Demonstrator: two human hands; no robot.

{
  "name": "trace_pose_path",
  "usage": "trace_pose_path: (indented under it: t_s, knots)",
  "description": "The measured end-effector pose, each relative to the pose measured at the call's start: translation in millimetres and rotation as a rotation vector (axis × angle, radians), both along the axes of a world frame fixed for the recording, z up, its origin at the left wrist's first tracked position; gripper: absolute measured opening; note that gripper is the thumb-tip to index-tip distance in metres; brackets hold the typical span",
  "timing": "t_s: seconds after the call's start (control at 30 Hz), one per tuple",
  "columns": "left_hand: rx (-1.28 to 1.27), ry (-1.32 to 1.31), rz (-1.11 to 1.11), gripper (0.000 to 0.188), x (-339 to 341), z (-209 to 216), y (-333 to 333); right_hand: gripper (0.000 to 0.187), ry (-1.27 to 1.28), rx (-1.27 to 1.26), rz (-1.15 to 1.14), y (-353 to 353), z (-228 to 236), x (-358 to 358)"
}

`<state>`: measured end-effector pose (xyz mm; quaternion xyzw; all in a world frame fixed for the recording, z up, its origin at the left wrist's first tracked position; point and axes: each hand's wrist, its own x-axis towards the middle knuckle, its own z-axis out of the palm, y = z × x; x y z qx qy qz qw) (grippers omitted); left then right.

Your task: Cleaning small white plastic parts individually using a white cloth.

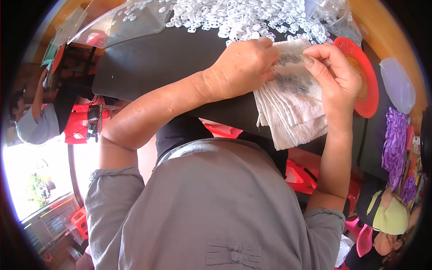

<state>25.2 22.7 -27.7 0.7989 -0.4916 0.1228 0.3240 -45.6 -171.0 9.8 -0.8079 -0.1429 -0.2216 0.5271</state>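
Over the dark tabletop, my left hand (247,63) is closed, thumb side toward the cloth; what its fingers hold, if anything, is hidden. My right hand (337,74) pinches thumb against forefinger on something too small to make out. Beneath and between both hands lies a folded white cloth (294,119), its near edge hanging over the table's front. Many tiny dark, thin pieces (294,83) are scattered on that cloth in clumps. Just beyond my hands spreads a large heap of small white plastic pieces with holes (243,18).
A red round dish (371,96) sits right of my right hand. A clear plastic tray (121,27) stands far left, clear bags (337,18) far right. Purple strips (395,139) hang at the right. Other people (38,119) are at left and lower right, near red stools.
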Motion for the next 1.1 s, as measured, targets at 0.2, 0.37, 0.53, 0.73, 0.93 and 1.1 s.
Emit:
trace_pose_path:
  t_s: [0.2, 0.37, 0.53, 0.73, 0.93, 1.1]
  knots:
    - [-0.057, 0.165, 0.012, 0.013, 1.7, 0.0, -3.4, 0.006, 0.062, -0.024, -0.016, -2.6, 0.0, 0.0]
    - [-0.433, 1.261, -0.012, 0.011, -1.8, 35.2, -2.4, 0.009, 0.166, -0.018, -0.047, -1.7, -3.4, -0.2]
    - [-0.630, 1.427, -0.106, 0.013, -3.1, 31.9, -6.4, 0.013, 0.236, 0.120, -0.055, 4.2, -3.2, 0.7]
    - [-0.677, 1.489, -0.157, 0.013, -7.4, 29.3, -13.9, 0.012, 0.233, 0.141, -0.070, 6.5, 0.8, -0.9]
    - [-0.638, 1.439, -0.173, 0.012, -6.5, 18.3, -4.8, 0.011, 0.241, 0.009, -0.044, 11.3, 1.7, 2.2]
    - [-0.672, 1.388, -0.105, 0.013, -7.0, 19.7, -3.8, 0.005, 0.205, -0.073, -0.056, 21.6, 6.5, 2.8]
